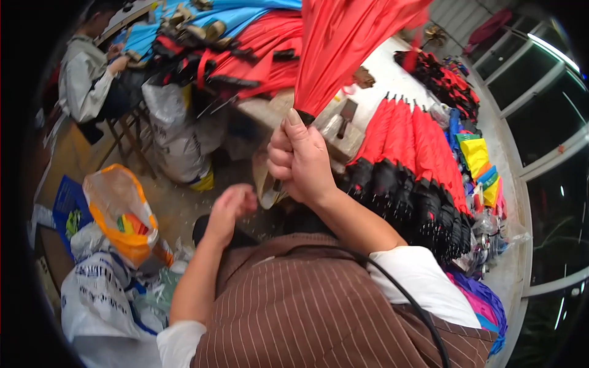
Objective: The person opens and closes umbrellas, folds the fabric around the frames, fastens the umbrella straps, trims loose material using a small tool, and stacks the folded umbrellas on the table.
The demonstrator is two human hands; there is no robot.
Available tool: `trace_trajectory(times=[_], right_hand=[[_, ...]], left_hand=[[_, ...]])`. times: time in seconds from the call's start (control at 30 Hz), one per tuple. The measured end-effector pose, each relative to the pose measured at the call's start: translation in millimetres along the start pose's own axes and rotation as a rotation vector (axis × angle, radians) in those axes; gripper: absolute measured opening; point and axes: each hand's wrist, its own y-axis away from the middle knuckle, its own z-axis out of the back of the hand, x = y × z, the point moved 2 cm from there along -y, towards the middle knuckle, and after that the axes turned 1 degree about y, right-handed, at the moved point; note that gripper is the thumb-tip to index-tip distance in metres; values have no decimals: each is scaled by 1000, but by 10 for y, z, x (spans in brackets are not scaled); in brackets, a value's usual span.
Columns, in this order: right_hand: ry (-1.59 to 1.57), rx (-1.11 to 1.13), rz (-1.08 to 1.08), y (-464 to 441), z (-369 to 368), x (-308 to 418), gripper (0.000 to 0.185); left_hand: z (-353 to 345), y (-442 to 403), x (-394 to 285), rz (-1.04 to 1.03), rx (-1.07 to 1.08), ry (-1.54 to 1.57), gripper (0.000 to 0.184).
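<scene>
My right hand (pixel 300 156) is closed in a fist around the black lower shaft of a red umbrella (pixel 343 55), with the thumb laid along it near a dark collar. The umbrella's loosely folded canopy rises above the fist and runs out of view at the top. Below and to the left, my left hand (pixel 232 208) hangs in the air, slightly blurred, its fingers loosely bent and nothing visible in them. It is apart from the umbrella. What lies inside the right fist is hidden.
Folded red-and-black umbrellas (pixel 411 141) stand in a row at right. More red umbrellas (pixel 264 49) and blue fabric (pixel 239 18) cover the table. A co-worker (pixel 86 73) sits at upper left. Plastic bags (pixel 101 294) and an orange-edged bag (pixel 116 190) are at left.
</scene>
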Motion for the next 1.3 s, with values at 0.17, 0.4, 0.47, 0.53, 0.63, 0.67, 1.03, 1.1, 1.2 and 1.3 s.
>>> trace_trajectory(times=[0.17, 0.4, 0.47, 0.53, 0.63, 0.67, 1.03, 1.1, 1.2, 1.3], right_hand=[[789, -52, 178, 12, 116, -323, 25], [1188, 290, 286, 18, 124, -386, 19], [989, 247, -67, 124, 101, -383, 20], [895, 247, -228, 189, 41, -371, 20], [789, 46, -166, 182, -105, -278, 19], [810, 80, -154, 142, -175, -226, 19], [572, -49, 56, -938, -491, 1520, 17], [638, 55, 117, -1286, -391, 2292, 17], [773, -74, 352, -1464, -519, 3353, 18], [772, -54, 271, -1369, -655, 3239, 17]], left_hand=[[-522, 112, -889, -264, -15, 1, 41], [-644, 266, -582, -584, 6, -328, 45], [-695, 324, -537, -424, 93, -124, 47], [-748, 366, -574, -369, 133, -28, 48], [-875, 382, -722, -276, 178, 18, 48], [-894, 351, -753, -316, 174, 15, 48], [-1081, 290, -927, -44, 338, -10, 41], [-976, 311, -741, -657, 204, -526, 37], [-679, 675, -228, -119, 345, -425, 34], [-658, 786, -210, -144, 306, -371, 35]])
